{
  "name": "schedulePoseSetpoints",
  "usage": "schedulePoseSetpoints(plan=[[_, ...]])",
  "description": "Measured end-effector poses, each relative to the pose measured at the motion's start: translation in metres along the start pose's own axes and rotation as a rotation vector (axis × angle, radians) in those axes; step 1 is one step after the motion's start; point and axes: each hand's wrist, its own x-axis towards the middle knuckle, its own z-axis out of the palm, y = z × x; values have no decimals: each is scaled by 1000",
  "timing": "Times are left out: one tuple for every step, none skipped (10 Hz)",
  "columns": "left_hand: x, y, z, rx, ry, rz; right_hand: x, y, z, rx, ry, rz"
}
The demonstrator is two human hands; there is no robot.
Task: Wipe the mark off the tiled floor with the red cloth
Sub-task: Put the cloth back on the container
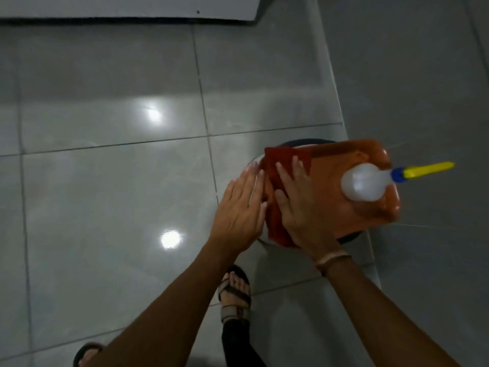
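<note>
- The red cloth (pixel 277 186) isn't on the floor, it's draped over the left end of an orange plastic container (pixel 344 181) that sits on top of a dark round stool-like thing (pixel 349 237).
- Right hand (pixel 299 205) lies flat on the cloth, fingers spread, thumb out to the side. Pressing down, not pinching.
- Left hand (pixel 238 207) is open too, fingers straight and together, right beside the container's left edge. Can't tell if it's touching the cloth or not.
- A translucent white squeeze bottle (pixel 365 184) with a blue collar and a yellow nozzle (pixel 428 169) lies on its side on the container, nozzle pointing right. Can't make out what's in it, or in the orange container.
- Glossy grey tiled floor (pixel 119 181) with two light reflections. I can't pick out any mark on it.
- Sandalled foot (pixel 235 292) below the hands, and a thin band (pixel 333 259) on the right wrist.
</note>
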Motion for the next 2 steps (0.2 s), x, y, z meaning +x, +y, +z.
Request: schedulePoseSetpoints(plan=[[11, -1, 26, 194, -147, -71, 8, 25, 15, -129, -189, 105], [-34, -4, 18, 297, -166, -42, -29, 29, -16, 10, 91, 45]])
